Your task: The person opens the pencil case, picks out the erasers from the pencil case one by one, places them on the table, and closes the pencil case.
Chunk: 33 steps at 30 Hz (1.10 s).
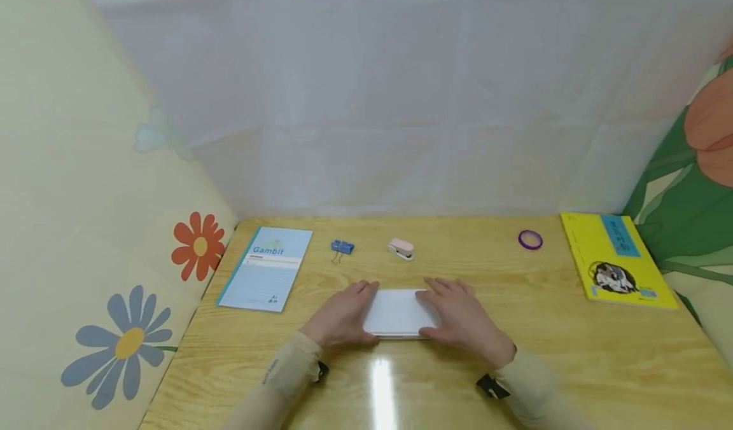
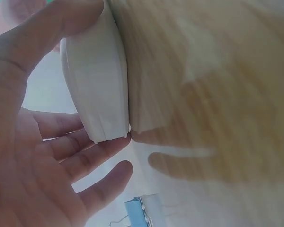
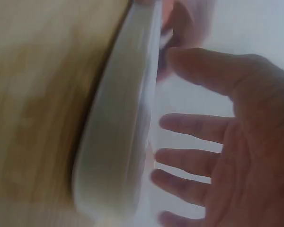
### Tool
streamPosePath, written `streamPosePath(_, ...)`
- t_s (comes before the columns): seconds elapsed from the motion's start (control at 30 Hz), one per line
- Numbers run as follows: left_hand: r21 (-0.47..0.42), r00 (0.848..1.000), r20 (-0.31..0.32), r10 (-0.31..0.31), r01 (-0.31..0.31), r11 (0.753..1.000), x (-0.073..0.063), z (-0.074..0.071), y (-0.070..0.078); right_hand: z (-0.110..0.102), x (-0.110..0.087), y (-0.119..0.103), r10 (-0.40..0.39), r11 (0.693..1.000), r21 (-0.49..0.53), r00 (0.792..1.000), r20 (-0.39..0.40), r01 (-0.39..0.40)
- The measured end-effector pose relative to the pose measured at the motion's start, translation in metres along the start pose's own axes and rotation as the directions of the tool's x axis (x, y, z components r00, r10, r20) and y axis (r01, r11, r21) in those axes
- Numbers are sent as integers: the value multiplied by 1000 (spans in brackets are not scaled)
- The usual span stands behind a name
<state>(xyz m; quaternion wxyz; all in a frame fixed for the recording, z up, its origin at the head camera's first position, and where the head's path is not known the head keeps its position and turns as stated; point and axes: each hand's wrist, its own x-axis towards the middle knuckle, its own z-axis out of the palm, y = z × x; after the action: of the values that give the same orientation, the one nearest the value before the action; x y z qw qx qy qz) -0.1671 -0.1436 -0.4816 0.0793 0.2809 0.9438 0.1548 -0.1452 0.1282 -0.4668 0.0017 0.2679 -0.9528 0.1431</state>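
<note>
A flat white box [image 1: 400, 312] with rounded sides lies on the wooden table between my two hands. My left hand [image 1: 346, 315] holds its left end, with the thumb at the near edge and the fingers round the far corner. In the left wrist view a thin seam runs along the side of the white box [image 2: 100, 80]. At the right end is my right hand [image 1: 462, 315], its fingers spread and fairly straight. The right wrist view has those fingertips [image 3: 168, 120] right beside the box's upper edge, with the thumb close to it.
Behind the box lie a blue binder clip [image 1: 342, 247] and a pale pink stapler [image 1: 401, 249]. A light blue notebook [image 1: 266, 270] is on the left. Toward the right are a purple ring [image 1: 530, 240] and a yellow book [image 1: 618, 261]. A white curtain [image 1: 401, 99] hangs at the back.
</note>
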Motion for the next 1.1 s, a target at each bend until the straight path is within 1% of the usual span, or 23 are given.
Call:
streamPosePath(0.07,-14,1000,3,-13,13,1000,-1,-1,0,4,1,-14,-30,1000,-4,998,54,31)
streamPosePath(0.17,-19,1000,8,-18,18,1000,-1,-2,1,10,1,-27,-26,998,-62,997,73,30)
streamPosePath(0.23,-18,1000,7,-10,10,1000,-1,-3,1,13,1,-33,-21,994,-107,999,46,25)
streamPosePath(0.33,-9,1000,1,10,-10,1000,-1,-2,0,18,1,-39,-57,980,-191,998,-16,53)
streamPosePath(0.4,-17,1000,-2,16,-16,1000,-1,-2,0,20,2,-40,-111,963,-253,992,-59,93)
streamPosePath(0.5,-48,1000,-1,19,-19,999,-2,-3,-2,22,4,-37,-207,926,-340,974,-96,163)
streamPosePath(0.6,-105,1000,12,2,-1,994,-2,-4,-5,23,4,-28,-311,890,-386,942,-124,243)
streamPosePath(0.63,-128,1000,16,-4,6,992,-2,-4,-6,24,4,-25,-346,879,-392,928,-136,270)
streamPosePath(0.7,-158,1000,21,-17,20,987,-2,-4,-8,25,5,-18,-417,853,-408,895,-158,325)
streamPosePath(0.83,-193,999,26,-38,42,980,-1,-7,-9,26,8,-7,-543,784,-457,821,-175,421)
streamPosePath(0.93,-207,999,26,-43,47,977,0,-9,-7,23,9,-2,-612,732,-492,772,-171,471)
streamPosePath(1.1,-216,999,18,-41,44,975,0,-11,-5,21,12,7,-692,647,-548,710,-132,530)
